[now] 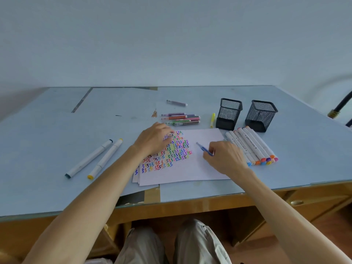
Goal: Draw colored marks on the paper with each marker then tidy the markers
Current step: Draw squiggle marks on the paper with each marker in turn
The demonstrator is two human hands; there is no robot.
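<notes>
A wide bench (57, 149) topped with pale blue sheets under glass is seen from above. A white sheet of paper (190, 168), stacked on a few others, is spread near the front edge, and its left half is covered with rows of small zigzag marks in many colours. The paper is pressed flat by the left hand (154, 139), whose fingers are laid out straight over the marks. Two square black wire-mesh pen holders (229, 114) are stood behind the paper's right corner. A row of white, colour-capped markers (253, 145) is laid just right of the paper, and two long white markers (93, 158) are left well apart on the other side. Slim clear-barrelled pens (181, 118) are gathered behind the paper. A thin blue pen (204, 149) is pinched by the right hand (226, 157), its tip held over the unmarked part.
</notes>
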